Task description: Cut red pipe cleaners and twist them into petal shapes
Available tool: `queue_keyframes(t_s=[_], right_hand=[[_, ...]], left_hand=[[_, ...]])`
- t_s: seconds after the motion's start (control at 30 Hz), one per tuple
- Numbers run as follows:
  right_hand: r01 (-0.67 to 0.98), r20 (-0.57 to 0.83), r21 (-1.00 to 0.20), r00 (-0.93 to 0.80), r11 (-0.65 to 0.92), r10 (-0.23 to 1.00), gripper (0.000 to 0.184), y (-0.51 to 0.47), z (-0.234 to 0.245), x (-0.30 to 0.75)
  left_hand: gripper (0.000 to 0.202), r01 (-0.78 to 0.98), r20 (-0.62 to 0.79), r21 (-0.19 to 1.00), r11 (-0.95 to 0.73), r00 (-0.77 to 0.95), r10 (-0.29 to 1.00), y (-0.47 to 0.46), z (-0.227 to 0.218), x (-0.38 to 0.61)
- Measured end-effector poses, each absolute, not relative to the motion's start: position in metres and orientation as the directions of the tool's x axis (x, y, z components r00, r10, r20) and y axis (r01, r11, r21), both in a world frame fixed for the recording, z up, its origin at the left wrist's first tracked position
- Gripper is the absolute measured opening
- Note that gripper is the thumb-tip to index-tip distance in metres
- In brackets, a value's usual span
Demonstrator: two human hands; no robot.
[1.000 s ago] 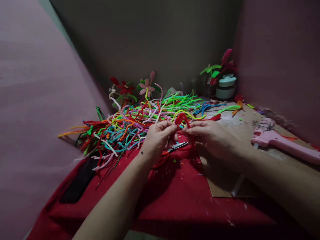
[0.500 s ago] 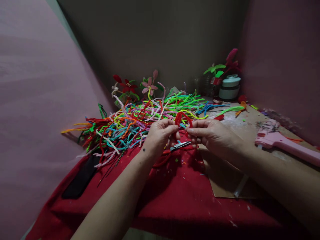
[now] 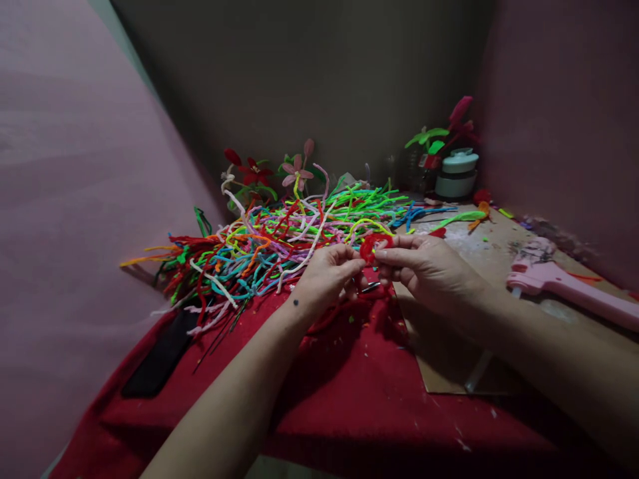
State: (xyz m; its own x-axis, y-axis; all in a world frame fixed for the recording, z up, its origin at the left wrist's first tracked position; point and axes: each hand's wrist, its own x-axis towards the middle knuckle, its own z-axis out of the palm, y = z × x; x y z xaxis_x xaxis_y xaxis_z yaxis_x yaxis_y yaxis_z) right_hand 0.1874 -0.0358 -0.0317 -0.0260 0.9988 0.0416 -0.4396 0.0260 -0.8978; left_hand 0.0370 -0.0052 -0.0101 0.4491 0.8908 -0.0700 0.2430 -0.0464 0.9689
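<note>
Holding a red loop above the red cloth, just off mid-view towards 3 o'clock. Stretched from 7 o'clock with the left hand, thumb and forefinger pinching the loop at its 8 o'clock edge. Stretched from 4 o'clock with the right hand, thumb pressed towards the fingers, gripping the loop's 4 o'clock side.

At 2 o'clock from the loop, a lidded jar, contents not visible. Just beside it, towards 9 o'clock, a red-labelled bottle in shadow, too dark to tell its contents, with a green flower above.

At 6 o'clock, behind the fingers, scissors, hidden but for a bit of blade. At 8 o'clock, a phone, partly covered by the stems heaped towards 9. Near 3 o'clock, on cardboard, a glue gun, cut off by the frame. Cut off too, both forearms.
</note>
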Motion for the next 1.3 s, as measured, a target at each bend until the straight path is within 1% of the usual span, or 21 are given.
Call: queue_keyframes(t_s=[0.03, 0.1, 0.17, 0.2, 0.27, 0.43, 0.6, 0.67, 0.8, 0.9, 0.97, 1.0, 1.07, 1.13, 1.2, 1.3], right_hand=[[-0.442, 0.036, -0.897, -0.034, 0.017, 0.999, 0.013, -0.036, -0.032, 0.187], [-0.448, 0.019, -0.894, -0.021, 0.007, 1.000, 0.014, -0.035, -0.032, 0.188], [-0.447, 0.010, -0.895, -0.002, 0.008, 1.000, 0.015, -0.035, -0.032, 0.188], [-0.443, 0.010, -0.896, 0.003, 0.010, 1.000, 0.015, -0.035, -0.033, 0.189], [-0.444, 0.018, -0.896, -0.009, 0.012, 1.000, 0.014, -0.034, -0.033, 0.189], [-0.450, 0.037, -0.893, -0.035, 0.017, 0.999, 0.013, -0.034, -0.036, 0.189], [-0.408, 0.045, -0.912, -0.022, 0.033, 0.999, 0.017, -0.035, -0.036, 0.188], [-0.393, 0.045, -0.919, -0.029, 0.030, 0.999, 0.018, -0.036, -0.035, 0.187], [-0.387, 0.030, -0.922, -0.039, 0.013, 0.999, 0.021, -0.038, -0.036, 0.186], [-0.408, 0.027, -0.913, -0.067, -0.003, 0.997, 0.021, -0.037, -0.039, 0.186], [-0.414, 0.025, -0.910, -0.086, -0.013, 0.996, 0.020, -0.035, -0.041, 0.188], [-0.413, 0.023, -0.911, -0.087, -0.015, 0.996, 0.019, -0.034, -0.042, 0.189], [-0.400, 0.024, -0.916, -0.071, -0.006, 0.997, 0.019, -0.033, -0.042, 0.191], [-0.389, 0.039, -0.921, -0.049, 0.017, 0.998, 0.020, -0.034, -0.039, 0.191], [-0.372, 0.060, -0.927, -0.021, 0.048, 0.998, 0.020, -0.036, -0.035, 0.189], [-0.328, 0.075, -0.942, -0.002, 0.070, 0.997, 0.018, -0.039, -0.030, 0.186]], left_hand=[[0.013, 0.242, -0.009, 0.965, -0.099, 0.411, 0.912, -0.004, -0.011, 0.037], [0.016, 0.239, 0.184, 0.933, -0.268, 0.323, 0.928, -0.004, -0.012, 0.036], [0.021, 0.248, 0.375, 0.862, -0.441, 0.272, 0.886, -0.006, -0.013, 0.035], [0.025, 0.257, 0.440, 0.826, -0.501, 0.261, 0.859, -0.007, -0.014, 0.035], [0.030, 0.288, 0.494, 0.776, -0.561, 0.274, 0.825, -0.009, -0.017, 0.035], [0.018, 0.417, 0.424, 0.719, -0.556, 0.370, 0.826, -0.014, -0.024, 0.037], [0.016, 0.471, 0.484, 0.660, -0.586, 0.331, 0.810, -0.018, -0.023, 0.040], [0.015, 0.464, 0.464, 0.678, -0.571, 0.332, 0.821, -0.020, -0.021, 0.040], [0.015, 0.438, 0.381, 0.743, -0.506, 0.345, 0.858, -0.021, -0.018, 0.040], [0.011, 0.422, 0.367, 0.750, -0.510, 0.375, 0.851, -0.020, -0.017, 0.038], [0.008, 0.382, 0.348, 0.782, -0.493, 0.388, 0.853, -0.018, -0.016, 0.038], [0.006, 0.349, 0.320, 0.815, -0.463, 0.394, 0.861, -0.017, -0.015, 0.037], [0.002, 0.281, 0.211, 0.896, -0.345, 0.414, 0.886, -0.014, -0.012, 0.037], [0.009, 0.240, 0.084, 0.950, -0.199, 0.417, 0.905, -0.010, -0.008, 0.035], [0.012, 0.170, -0.001, 0.983, -0.071, 0.390, 0.921, -0.006, -0.004, 0.032], [0.013, -0.017, -0.090, 0.995, 0.103, 0.368, 0.925, 0.000, 0.000, 0.027]])
